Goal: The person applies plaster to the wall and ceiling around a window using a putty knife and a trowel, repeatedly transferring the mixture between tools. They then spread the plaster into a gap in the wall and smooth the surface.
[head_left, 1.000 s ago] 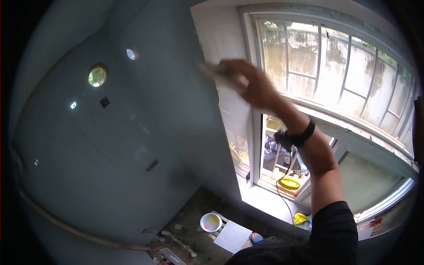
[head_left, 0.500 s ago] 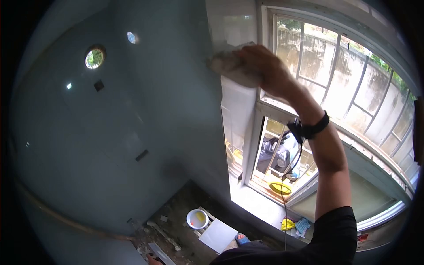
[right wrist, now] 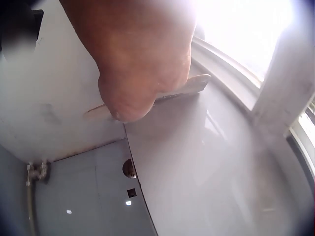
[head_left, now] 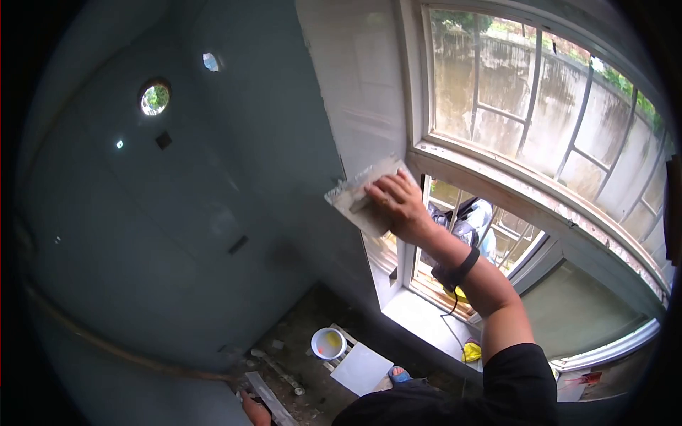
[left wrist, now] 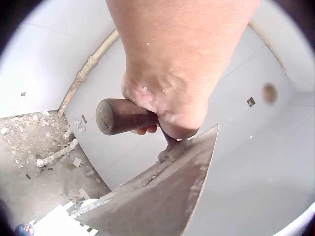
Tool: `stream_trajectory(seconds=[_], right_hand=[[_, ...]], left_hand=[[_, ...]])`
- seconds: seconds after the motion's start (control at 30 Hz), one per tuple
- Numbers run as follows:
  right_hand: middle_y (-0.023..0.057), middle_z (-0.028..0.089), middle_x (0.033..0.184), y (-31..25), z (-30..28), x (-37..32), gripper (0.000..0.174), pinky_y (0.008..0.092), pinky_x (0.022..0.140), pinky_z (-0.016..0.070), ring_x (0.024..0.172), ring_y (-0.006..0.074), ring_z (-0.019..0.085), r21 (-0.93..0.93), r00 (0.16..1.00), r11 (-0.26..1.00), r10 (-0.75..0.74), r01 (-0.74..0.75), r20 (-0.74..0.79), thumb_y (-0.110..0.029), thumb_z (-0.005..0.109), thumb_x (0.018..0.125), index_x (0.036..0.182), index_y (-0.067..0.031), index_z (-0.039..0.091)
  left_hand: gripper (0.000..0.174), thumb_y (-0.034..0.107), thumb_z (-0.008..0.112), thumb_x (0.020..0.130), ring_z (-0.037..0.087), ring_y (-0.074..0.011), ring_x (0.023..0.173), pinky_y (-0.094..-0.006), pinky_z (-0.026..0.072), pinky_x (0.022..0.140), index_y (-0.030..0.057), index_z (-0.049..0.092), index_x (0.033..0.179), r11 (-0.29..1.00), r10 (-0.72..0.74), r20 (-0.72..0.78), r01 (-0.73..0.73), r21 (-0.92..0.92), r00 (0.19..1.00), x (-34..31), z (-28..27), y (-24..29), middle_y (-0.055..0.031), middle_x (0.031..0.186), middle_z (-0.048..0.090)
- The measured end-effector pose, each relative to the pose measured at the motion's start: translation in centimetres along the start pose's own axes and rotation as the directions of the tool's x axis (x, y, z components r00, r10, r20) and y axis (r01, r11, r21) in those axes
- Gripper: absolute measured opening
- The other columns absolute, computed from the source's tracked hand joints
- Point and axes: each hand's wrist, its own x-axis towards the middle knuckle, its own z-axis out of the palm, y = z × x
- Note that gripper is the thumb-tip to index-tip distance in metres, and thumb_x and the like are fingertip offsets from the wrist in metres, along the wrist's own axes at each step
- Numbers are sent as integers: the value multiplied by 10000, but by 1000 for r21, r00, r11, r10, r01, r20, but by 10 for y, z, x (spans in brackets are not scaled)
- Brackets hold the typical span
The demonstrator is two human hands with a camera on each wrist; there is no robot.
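Note:
My right hand [head_left: 399, 206] grips a flat, grey-smeared plastering float [head_left: 347, 197] at the outer corner between the grey wall [head_left: 284, 142] and the white tiled window reveal [head_left: 359, 89]. In the right wrist view the float [right wrist: 199, 84] appears nearly edge-on, low over the pale surface. Down at the bottom of the head view, my left hand [head_left: 256, 410] holds a trowel [head_left: 268, 397]. The left wrist view shows the left hand [left wrist: 167, 93] wrapped round its dark rounded handle [left wrist: 125, 116]; grey paste clings where the shank meets the broad blade [left wrist: 167, 196].
A white bucket [head_left: 315, 346] with a yellow sponge stands below, beside a white square panel [head_left: 362, 369] and a sandalled foot [head_left: 400, 374]. Rubble and a pipe [head_left: 291, 381] lie on the floor. At right is a barred window [head_left: 526, 92]; a yellow cloth [head_left: 471, 351] lies by its sill.
My right hand has brought the float down along the wall corner from higher up, and its flat face now shows clearly. The left hand has come into the head view at the bottom.

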Motion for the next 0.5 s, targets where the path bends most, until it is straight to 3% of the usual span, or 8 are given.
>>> stream_trajectory(seconds=[0.03, 0.13, 0.2, 0.23, 0.3, 0.37, 0.47, 0.5], right_hand=[[102, 584, 1239, -2, 5, -16, 634, 540, 1100, 365, 1215, 305, 554, 37, 999, 999, 19, -21, 44, -90, 698, 723, 1345, -136, 583], [155, 583, 1193, -15, 11, -52, 566, 509, 1032, 422, 1128, 352, 570, 191, 995, 981, 30, -47, 92, -63, 684, 801, 1357, -92, 577], [169, 565, 1147, -33, 6, -59, 632, 492, 961, 434, 1066, 362, 559, 239, 978, 955, 144, -177, 149, -138, 736, 786, 1380, -61, 536], [165, 556, 1134, -40, -4, -51, 715, 480, 939, 427, 1057, 356, 549, 151, 977, 968, 185, -200, 106, -201, 775, 746, 1394, -51, 510], [141, 538, 1134, -59, -48, -18, 942, 445, 922, 402, 1065, 324, 530, -40, 967, 972, 235, -232, 96, -357, 853, 630, 1420, -36, 453], [118, 540, 1125, -67, -75, 15, 860, 431, 906, 396, 1046, 295, 531, -183, 988, 973, 151, -141, 40, -369, 828, 661, 1381, -42, 490], [96, 532, 1083, -65, -82, 48, 715, 398, 871, 387, 1006, 253, 522, -333, 999, 943, 32, -18, 37, -341, 768, 724, 1339, -60, 536], [89, 529, 1068, -64, -81, 55, 663, 388, 860, 383, 992, 240, 518, -377, 999, 926, -7, 25, 47, -327, 743, 749, 1328, -66, 551]], left_hand=[[309, 213, 396, 1069, 572, -155, 969, -327, 462, 898, -34, 560, 1156, 993, -13, 8, 14, -115, 1000, -2, 6, -4, -84, 1049, 628], [285, 189, 400, 1055, 605, -178, 889, -342, 492, 844, -26, 552, 1164, 963, 71, 72, -87, 256, 995, -21, -7, 34, -77, 991, 655], [421, 10, 511, 883, 643, -417, 1011, -443, 480, 895, -72, 511, 1295, 971, 43, 76, -60, 232, 996, -22, -12, 53, -269, 1075, 676], [443, 5, 503, 886, 636, -409, 1044, -443, 467, 923, -70, 492, 1322, 999, -31, 79, 32, -7, 996, -7, 2, -6, -280, 1116, 663], [465, 3, 508, 877, 628, -407, 1081, -444, 461, 943, -68, 483, 1335, 999, -14, 121, 20, -41, 992, -11, 0, -3, -292, 1150, 651], [465, -11, 525, 845, 629, -411, 1088, -452, 462, 944, -62, 495, 1306, 973, 61, 118, -85, 213, 991, -28, -9, 21, -290, 1132, 654], [302, 49, 385, 1011, 601, -212, 1004, -347, 456, 961, -41, 496, 1277, 975, 21, 108, -44, 218, 994, -51, -24, 102, -121, 1157, 651], [366, 45, 401, 1001, 599, -220, 1022, -350, 464, 960, -54, 457, 1349, 977, -39, 156, 5, 214, 987, -49, -21, 64, -141, 1219, 629]])
